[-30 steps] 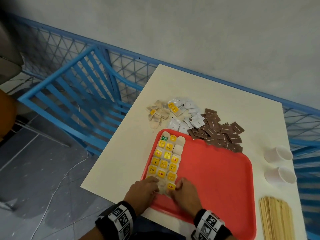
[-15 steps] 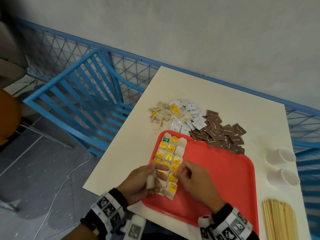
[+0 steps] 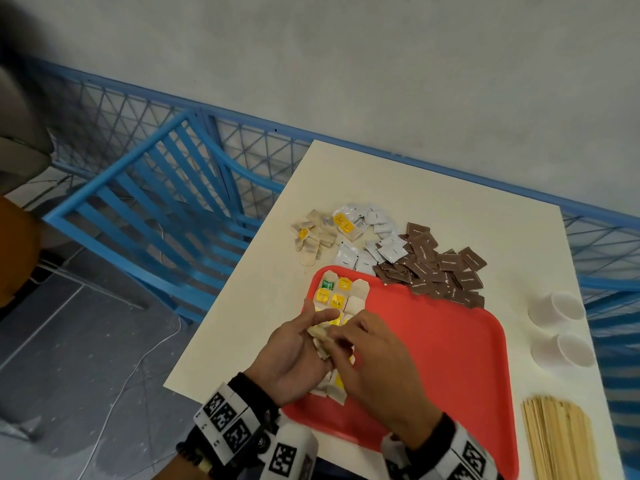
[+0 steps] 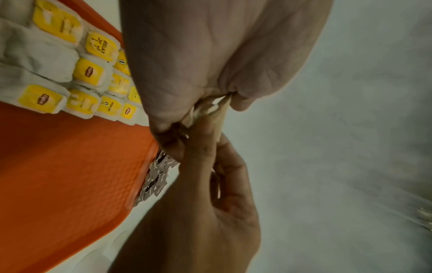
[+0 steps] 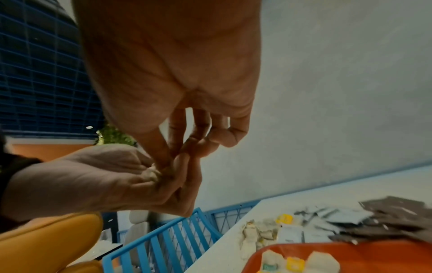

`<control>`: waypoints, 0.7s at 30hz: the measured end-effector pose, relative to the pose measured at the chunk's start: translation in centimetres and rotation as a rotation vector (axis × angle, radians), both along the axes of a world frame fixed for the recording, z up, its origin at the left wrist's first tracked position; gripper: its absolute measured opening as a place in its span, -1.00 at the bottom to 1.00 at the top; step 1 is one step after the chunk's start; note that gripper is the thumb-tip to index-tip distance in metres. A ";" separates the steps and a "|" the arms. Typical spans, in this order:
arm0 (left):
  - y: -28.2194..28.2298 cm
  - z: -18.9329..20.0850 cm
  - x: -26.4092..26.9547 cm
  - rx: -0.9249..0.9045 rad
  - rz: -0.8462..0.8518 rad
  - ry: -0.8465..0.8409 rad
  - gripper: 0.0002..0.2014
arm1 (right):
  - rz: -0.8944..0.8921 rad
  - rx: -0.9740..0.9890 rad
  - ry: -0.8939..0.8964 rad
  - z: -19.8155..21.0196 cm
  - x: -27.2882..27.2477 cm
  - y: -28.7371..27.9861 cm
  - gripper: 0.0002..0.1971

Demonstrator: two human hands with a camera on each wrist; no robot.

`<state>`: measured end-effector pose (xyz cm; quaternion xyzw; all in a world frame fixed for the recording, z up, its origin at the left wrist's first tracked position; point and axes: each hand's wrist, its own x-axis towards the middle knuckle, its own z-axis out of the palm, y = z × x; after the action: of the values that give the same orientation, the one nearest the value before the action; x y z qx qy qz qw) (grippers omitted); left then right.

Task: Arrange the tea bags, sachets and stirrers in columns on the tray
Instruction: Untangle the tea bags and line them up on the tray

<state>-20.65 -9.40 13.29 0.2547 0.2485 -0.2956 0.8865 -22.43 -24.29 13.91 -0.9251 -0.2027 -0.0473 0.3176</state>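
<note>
Your left hand (image 3: 294, 355) and right hand (image 3: 367, 355) both pinch, apparently, one tea bag (image 3: 320, 336) above the tray's (image 3: 450, 341) left edge; light, limp paper — grip its margin.

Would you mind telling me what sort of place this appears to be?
Probably a café or canteen seating corner: a white table against blue railings, with a red serving tray, disposable cups and wooden stirrers.

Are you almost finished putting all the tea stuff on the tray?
Not nearly. Done: a few columns of tea bags on the tray's left side. In hand: the left hand holds a tea bag that the right hand pinches. Left: loose tea bags, white sachets, brown sachets and stirrers, all off the tray.
</note>
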 end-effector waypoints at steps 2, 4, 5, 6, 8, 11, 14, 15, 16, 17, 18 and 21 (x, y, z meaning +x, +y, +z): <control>-0.1 0.1 -0.1 0.032 -0.023 -0.030 -0.52 | -0.098 0.231 0.132 0.4 0.3 -0.4 -0.93; 0.0 0.3 -0.2 0.093 -0.091 -0.127 -0.49 | -0.181 0.579 0.398 1.2 0.6 -1.3 -0.96; 0.0 0.3 -0.3 0.136 -0.125 -0.184 -0.47 | -0.206 0.739 0.533 1.6 0.7 -1.7 -0.95; 0.1 0.2 -0.2 0.174 -0.146 -0.230 -0.42 | -0.233 0.841 0.630 1.8 0.8 -2.0 -0.93; 0.0 0.6 -0.2 0.205 -0.168 -0.296 -0.39 | -0.274 0.913 0.720 1.8 0.9 -2.6 -0.87; -0.1 1.4 -0.1 0.286 -0.178 -0.359 -0.48 | -0.303 0.937 0.744 1.8 1.2 -2.8 -0.77; -0.6 2.2 -0.1 0.466 -0.159 -0.449 -0.53 | -0.292 0.965 0.777 1.8 1.3 -2.9 -0.82; -0.7 2.3 -0.1 0.553 -0.137 -0.488 -0.57 | -0.285 0.972 0.785 1.7 1.2 -2.8 -0.86; -0.8 2.3 -0.2 0.647 -0.122 -0.541 -0.62 | -0.281 0.973 0.787 1.7 1.1 -2.8 -0.88; -0.8 2.4 -0.2 0.734 -0.111 -0.584 -0.67 | -0.278 0.969 0.785 1.6 0.9 -2.7 -0.89; -0.8 2.2 -0.2 0.789 -0.098 -0.617 -0.74 | -0.274 0.960 0.783 1.5 0.8 -2.6 -0.90; -0.1 2.0 0.2 0.815 -0.081 -0.609 -0.82 | -0.250 0.916 0.780 1.6 0.5 -2.6 -0.91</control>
<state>-20.45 -9.47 15.31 0.6638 0.0638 -0.1211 0.7353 -21.90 -26.85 15.56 -0.6603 0.0793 0.1755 0.7258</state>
